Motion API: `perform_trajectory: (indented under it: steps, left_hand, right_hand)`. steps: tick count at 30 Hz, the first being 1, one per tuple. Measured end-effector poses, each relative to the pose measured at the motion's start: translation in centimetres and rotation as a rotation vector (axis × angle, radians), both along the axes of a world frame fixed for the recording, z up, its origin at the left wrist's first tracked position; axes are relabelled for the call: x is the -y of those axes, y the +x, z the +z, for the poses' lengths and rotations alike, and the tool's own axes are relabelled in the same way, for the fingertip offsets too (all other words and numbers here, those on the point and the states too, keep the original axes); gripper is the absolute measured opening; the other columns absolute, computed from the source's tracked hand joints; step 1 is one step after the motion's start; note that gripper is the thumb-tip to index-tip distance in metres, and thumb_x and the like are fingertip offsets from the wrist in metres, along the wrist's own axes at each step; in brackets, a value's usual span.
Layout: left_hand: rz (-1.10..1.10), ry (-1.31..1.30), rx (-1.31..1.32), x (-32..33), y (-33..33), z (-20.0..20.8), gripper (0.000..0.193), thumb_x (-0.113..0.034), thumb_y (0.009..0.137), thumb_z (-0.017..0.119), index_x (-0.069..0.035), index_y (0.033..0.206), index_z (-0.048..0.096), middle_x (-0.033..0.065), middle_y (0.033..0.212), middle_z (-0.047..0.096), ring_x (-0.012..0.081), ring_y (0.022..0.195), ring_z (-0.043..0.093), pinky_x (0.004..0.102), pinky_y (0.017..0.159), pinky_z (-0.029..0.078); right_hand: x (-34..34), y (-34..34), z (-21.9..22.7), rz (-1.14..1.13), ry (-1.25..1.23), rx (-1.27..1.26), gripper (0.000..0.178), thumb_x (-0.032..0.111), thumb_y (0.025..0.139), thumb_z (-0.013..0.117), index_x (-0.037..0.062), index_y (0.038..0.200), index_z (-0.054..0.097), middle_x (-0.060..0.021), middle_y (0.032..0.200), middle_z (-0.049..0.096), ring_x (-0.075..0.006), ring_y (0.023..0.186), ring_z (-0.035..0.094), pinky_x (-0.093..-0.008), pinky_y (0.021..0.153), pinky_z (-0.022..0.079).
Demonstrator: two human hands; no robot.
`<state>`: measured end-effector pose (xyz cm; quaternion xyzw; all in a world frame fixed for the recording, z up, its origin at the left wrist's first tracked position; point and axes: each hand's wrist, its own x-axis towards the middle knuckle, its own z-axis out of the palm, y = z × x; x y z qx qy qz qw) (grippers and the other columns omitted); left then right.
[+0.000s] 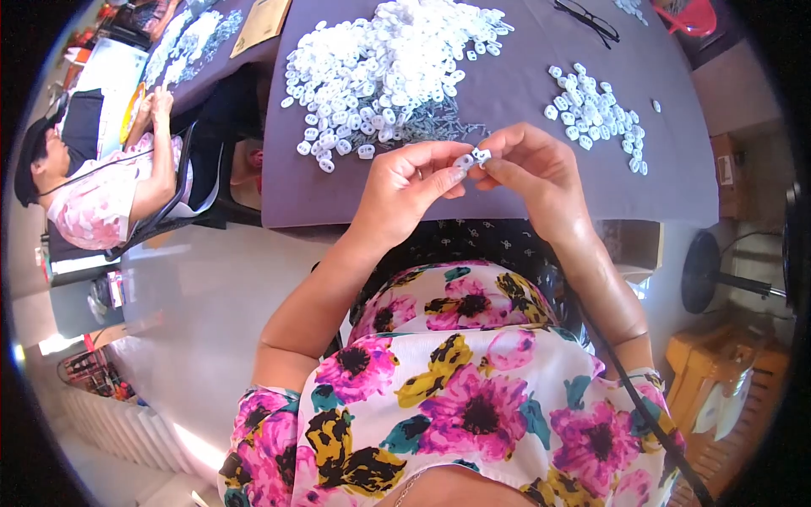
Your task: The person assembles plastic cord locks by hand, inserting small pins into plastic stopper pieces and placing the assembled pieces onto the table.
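Note:
Over the table's near edge, my left hand (405, 188) and my right hand (541, 179) meet fingertip to fingertip. Each is closed in a pinch. My left thumb and fingers grip a small white plastic piece (463, 160), and my right fingertips hold another small white piece (481, 155) right against it. Whether the two are joined, I cannot tell. Just beyond my hands lies a large heap of white oval plastic pieces (380, 59) with dark holes. Thin grey pins (427, 125), like small screws or nails, are spread along its near side. To the right is a smaller cluster of white pieces (596, 110).
A dark cloth covers the table (524, 93); black eyeglasses (587, 21) lie on its far right. Another person (110, 173) sits at the left by a table with similar heaps. A black fan (701, 272) and an orange plastic chair (718, 380) stand on the right.

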<state>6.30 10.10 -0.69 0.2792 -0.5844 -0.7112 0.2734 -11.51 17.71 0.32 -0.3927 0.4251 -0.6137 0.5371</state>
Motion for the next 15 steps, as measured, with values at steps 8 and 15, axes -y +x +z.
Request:
perform_trajectory:
  steps: [8,15]
  left_hand:
    - [-0.031,-0.073,0.012,-0.4,-0.3,0.6,0.029,-0.004,0.092,0.057,0.006,0.120,0.058,0.0109,0.102,0.067,0.0152,0.089,0.064,0.0282,0.079,0.054]
    - [-0.074,-0.290,0.119,-0.3,-0.6,-0.6,0.028,-0.004,0.093,0.055,0.007,0.119,0.058,0.0116,0.104,0.066,0.0165,0.088,0.065,0.0274,0.079,0.053]
  right_hand:
    - [0.5,0.1,-0.6,-0.011,0.022,0.070,0.010,-0.003,0.088,0.057,-0.0023,0.097,0.061,-0.0079,0.088,0.065,-0.0137,0.079,0.064,-0.0255,0.072,0.053]
    - [0.4,-0.5,-1.2,0.018,0.046,0.117,0.008,-0.002,0.088,0.057,-0.0023,0.096,0.061,-0.0083,0.086,0.065,-0.0146,0.075,0.064,-0.0259,0.070,0.054]
